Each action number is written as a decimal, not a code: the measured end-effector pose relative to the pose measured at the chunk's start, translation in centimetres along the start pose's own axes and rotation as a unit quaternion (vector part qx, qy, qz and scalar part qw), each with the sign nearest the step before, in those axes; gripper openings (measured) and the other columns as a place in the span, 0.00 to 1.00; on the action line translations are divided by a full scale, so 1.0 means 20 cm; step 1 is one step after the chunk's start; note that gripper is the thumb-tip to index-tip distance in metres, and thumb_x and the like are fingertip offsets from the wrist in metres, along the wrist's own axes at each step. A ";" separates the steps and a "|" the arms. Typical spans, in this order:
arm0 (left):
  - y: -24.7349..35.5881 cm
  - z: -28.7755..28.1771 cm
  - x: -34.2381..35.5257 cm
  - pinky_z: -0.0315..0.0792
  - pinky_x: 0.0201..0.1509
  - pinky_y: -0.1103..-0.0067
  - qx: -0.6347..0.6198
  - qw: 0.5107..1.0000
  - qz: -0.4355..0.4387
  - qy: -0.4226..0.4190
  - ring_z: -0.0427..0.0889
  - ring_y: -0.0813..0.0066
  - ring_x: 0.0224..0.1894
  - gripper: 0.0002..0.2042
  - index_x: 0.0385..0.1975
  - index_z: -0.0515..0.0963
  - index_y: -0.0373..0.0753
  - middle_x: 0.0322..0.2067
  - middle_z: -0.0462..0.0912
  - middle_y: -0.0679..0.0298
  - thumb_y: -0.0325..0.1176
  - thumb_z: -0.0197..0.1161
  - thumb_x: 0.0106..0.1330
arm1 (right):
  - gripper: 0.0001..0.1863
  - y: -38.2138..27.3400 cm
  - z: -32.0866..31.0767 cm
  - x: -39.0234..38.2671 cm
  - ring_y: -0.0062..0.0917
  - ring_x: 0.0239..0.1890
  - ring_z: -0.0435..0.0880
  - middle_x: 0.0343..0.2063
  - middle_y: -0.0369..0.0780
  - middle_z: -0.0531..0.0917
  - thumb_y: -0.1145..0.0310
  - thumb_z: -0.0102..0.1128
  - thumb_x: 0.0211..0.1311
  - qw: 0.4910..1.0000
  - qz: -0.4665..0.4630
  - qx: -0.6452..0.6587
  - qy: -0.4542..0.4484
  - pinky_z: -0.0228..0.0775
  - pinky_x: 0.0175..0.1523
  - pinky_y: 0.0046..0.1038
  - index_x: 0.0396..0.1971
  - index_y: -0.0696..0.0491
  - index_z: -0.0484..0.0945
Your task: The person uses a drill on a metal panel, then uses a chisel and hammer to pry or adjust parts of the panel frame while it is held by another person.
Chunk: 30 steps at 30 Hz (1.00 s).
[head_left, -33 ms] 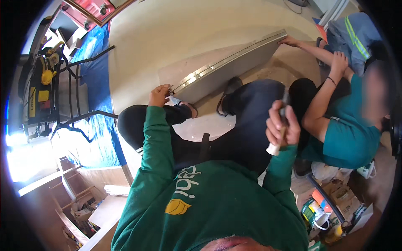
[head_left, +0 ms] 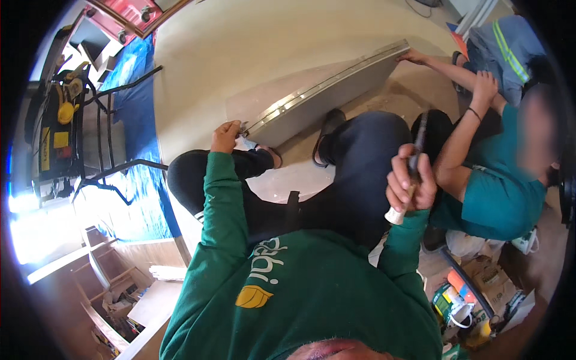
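Note:
A long grey panel [head_left: 324, 103] stands on its edge on the floor, a shiny metal strip [head_left: 294, 103] running along its upper side. At its near left end is my left hand [head_left: 226, 137], fingers pinched by the corner; a small metallic bit shows at the fingertips, too small to name. Over my thigh, my right hand [head_left: 411, 180] is closed around a hand tool [head_left: 395, 215] with a pale handle and a narrow dark shaft pointing up, its tip blurred. A co-worker's hand [head_left: 412, 57] touches the panel's far right end.
The co-worker in a teal shirt [head_left: 504, 204] crouches close on my right. A yellow-and-black machine on a black-legged stand [head_left: 110, 135] is at left, over a blue sheet [head_left: 137, 114]. Bags and supplies [head_left: 480, 288] lie at lower right, a wooden frame [head_left: 99, 312] at lower left.
My right hand has shifted slightly right with the tool, whose shaft now shows longer and tilts a little right. My left hand and the panel look nearly the same.

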<state>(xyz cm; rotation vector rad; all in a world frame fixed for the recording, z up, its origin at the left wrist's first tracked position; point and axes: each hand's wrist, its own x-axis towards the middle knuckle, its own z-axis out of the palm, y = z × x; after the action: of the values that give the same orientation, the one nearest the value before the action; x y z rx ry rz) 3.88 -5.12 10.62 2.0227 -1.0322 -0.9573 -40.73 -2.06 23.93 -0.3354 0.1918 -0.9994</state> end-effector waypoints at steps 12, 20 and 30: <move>0.43 0.05 0.10 0.75 0.44 0.77 0.034 0.988 0.146 -0.020 0.82 0.70 0.40 0.21 0.47 0.77 0.29 0.38 0.83 0.53 0.39 0.65 0.60 | 0.18 -0.09 -0.71 -0.02 0.25 0.35 0.77 0.33 0.43 0.81 0.67 0.57 0.62 0.685 -0.014 -0.626 0.372 0.69 0.42 0.27 0.48 0.61 0.73; 0.69 0.68 0.22 0.71 0.56 0.68 0.237 0.932 0.238 -0.139 0.77 0.58 0.52 0.36 0.55 0.70 0.34 0.50 0.77 0.50 0.49 0.73 0.50 | 0.24 0.02 -0.79 0.24 0.47 0.44 0.79 0.43 0.55 0.78 0.65 0.57 0.58 0.603 -0.041 -0.745 0.282 0.68 0.49 0.40 0.54 0.59 0.69; 0.83 0.95 0.36 0.72 0.45 0.61 0.352 0.886 0.282 -0.109 0.78 0.50 0.43 0.19 0.42 0.76 0.40 0.39 0.79 0.51 0.43 0.67 0.54 | 0.19 -0.17 -0.82 0.65 0.50 0.41 0.79 0.36 0.55 0.79 0.64 0.54 0.60 0.630 -0.013 -0.664 0.402 0.69 0.46 0.42 0.49 0.58 0.71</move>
<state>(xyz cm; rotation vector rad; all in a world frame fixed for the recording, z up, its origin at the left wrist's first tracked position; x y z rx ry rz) -14.87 -23.32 12.07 1.9468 -2.1912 -0.5265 -41.71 -17.89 9.76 -1.2228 1.8203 -0.7982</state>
